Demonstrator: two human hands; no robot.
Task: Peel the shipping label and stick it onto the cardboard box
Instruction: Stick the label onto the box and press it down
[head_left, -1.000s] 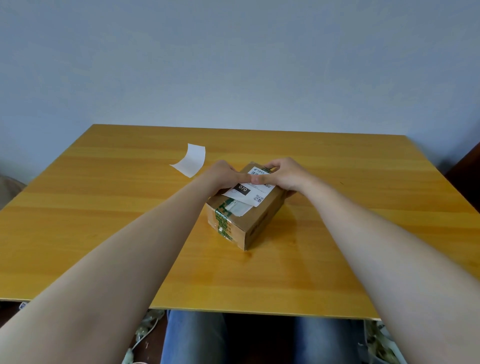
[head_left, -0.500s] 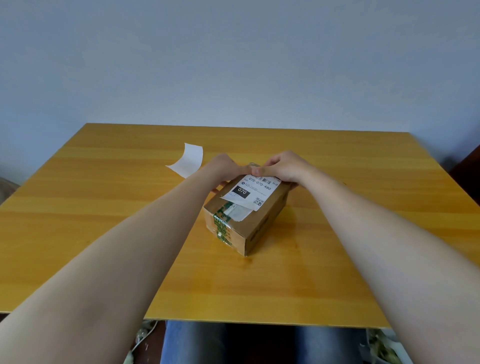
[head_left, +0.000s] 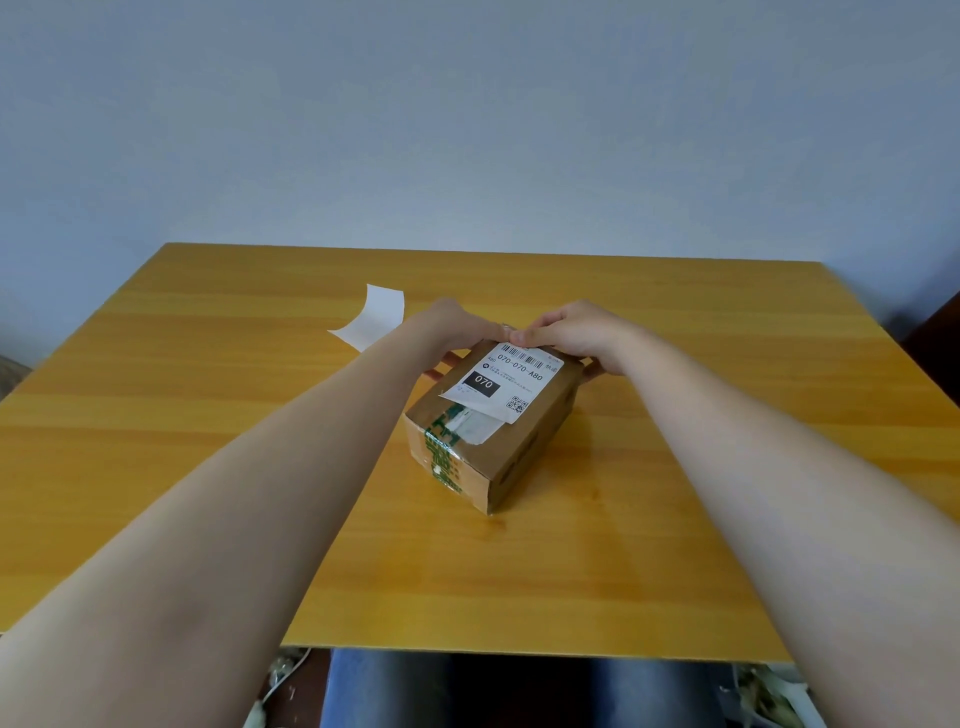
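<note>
Fingers (head_left: 524, 338) now at far edge, label (head_left: 504, 382) more exposed

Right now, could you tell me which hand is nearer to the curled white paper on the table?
Left. The left hand is just right of the paper; the right hand is farther right.

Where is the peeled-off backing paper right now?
The backing paper lies curled on the table, on the left, just beyond the left forearm and apart from the cardboard box.
</note>
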